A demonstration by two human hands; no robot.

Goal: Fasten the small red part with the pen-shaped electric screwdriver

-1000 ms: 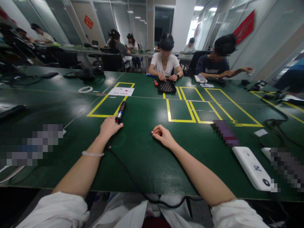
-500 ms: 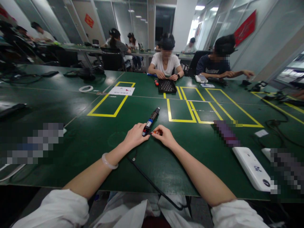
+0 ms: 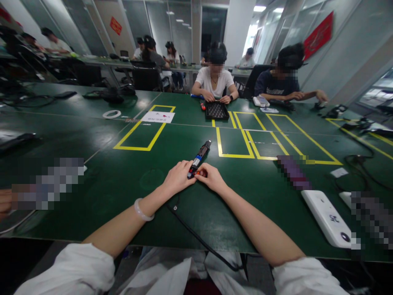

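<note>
While the left hand (image 3: 178,178) closes its fingers around the near end of the screwdriver (image 3: 200,156), the right hand (image 3: 212,178) pinches a small red piece (image 3: 199,173) against that end. Both hands meet just short of the yellow tape frame (image 3: 235,156), and the screwdriver slants toward the frame's near left corner. A black cable (image 3: 190,231) trails away from the frame. A black tray (image 3: 216,110) lies beyond the frame.
</note>
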